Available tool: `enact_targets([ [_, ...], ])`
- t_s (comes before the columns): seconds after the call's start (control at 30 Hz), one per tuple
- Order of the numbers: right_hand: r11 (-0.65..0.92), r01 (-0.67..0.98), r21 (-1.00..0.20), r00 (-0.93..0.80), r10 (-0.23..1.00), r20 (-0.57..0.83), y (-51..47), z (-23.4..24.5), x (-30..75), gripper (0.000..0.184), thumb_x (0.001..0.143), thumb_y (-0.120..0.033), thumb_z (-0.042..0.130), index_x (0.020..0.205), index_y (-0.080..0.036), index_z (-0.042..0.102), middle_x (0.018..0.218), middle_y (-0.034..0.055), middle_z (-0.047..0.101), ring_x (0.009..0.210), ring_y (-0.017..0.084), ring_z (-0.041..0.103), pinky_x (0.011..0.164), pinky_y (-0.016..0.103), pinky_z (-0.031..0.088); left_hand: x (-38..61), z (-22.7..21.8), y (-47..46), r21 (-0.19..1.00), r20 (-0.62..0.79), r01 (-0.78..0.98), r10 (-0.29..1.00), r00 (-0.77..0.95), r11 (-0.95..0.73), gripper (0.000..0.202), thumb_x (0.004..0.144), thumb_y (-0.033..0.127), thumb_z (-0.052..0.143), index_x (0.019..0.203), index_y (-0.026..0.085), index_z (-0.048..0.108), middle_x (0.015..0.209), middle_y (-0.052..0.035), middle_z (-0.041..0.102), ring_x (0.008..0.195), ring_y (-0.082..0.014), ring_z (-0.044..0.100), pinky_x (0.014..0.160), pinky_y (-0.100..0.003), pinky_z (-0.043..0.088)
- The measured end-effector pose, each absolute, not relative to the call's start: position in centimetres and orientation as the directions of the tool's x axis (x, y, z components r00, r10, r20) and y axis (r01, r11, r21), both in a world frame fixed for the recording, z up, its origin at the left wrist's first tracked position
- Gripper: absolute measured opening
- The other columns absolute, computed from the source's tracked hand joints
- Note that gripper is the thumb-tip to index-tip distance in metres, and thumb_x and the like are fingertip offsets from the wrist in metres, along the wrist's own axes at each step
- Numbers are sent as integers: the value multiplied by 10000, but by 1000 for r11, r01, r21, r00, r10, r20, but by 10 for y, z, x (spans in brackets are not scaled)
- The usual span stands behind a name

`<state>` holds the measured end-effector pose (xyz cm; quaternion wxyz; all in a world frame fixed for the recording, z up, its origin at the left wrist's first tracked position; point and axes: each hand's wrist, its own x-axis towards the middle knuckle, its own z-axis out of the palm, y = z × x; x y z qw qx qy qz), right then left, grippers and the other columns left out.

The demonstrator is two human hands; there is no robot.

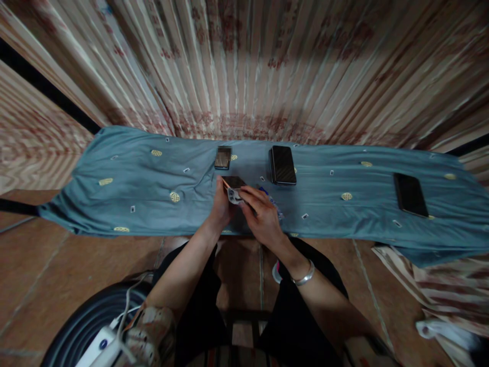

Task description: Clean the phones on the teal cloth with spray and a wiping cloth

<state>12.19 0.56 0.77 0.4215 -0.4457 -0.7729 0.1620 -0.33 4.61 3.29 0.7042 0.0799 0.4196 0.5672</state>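
My left hand (221, 204) grips a phone (234, 181) by its side, tilted above the cloth; its dark face and a thin orange edge show. My right hand (262, 211) is closed at the phone's near end, its fingers bent over a small pale grey piece (234, 197) with darker round marks. Whether that piece is part of the phone, a cover or a separate thing, I cannot tell. Beside the right hand, partly behind it, lies a blue and white packet (277, 205). A smaller dark device (222, 158) lies just beyond the left hand.
A teal patterned cloth (145, 193) covers the narrow table. Farther back lies a thick black phone or stack (282, 164); another black phone (411, 194) is at the right. Pleated curtains (244, 76) hang behind. A power strip (97, 346) and cable rest on a black round stool (76, 321).
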Motion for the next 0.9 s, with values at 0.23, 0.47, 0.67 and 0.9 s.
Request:
enact_targets([
  [0.23,594,568,-570,-286,792,539,9,11,121,337,1032,-200,513,1300,-231,715,1312,103,742,1248,262,664,1140,496,513,-4,20,43,561,-516,-734,855,51,382,652,1087,521,272,626,219,622,629,-54,650,873,-223,714,902,-346,569],
  [0.47,590,599,-541,-296,791,535,16,8,129,301,1035,-247,560,1282,-257,732,1284,93,753,1200,267,678,1104,497,544,0,22,46,518,-551,-765,833,42,382,609,1089,509,288,736,198,675,691,-42,679,847,-206,685,965,-335,541],
  [0.67,570,621,-538,-249,795,554,24,3,142,313,1040,-287,555,1296,-237,729,1281,112,753,1200,280,680,1097,516,550,-2,19,49,480,-556,-773,826,98,415,592,1064,589,278,919,188,689,731,-60,693,713,-191,670,772,-324,584],
  [0.9,562,643,-520,-216,785,581,25,3,140,338,1051,-324,544,1340,-238,698,1310,112,742,1237,280,670,1118,520,544,0,18,46,473,-519,-792,848,105,387,568,1076,550,336,829,172,680,719,-52,713,655,-146,674,637,-244,565],
])
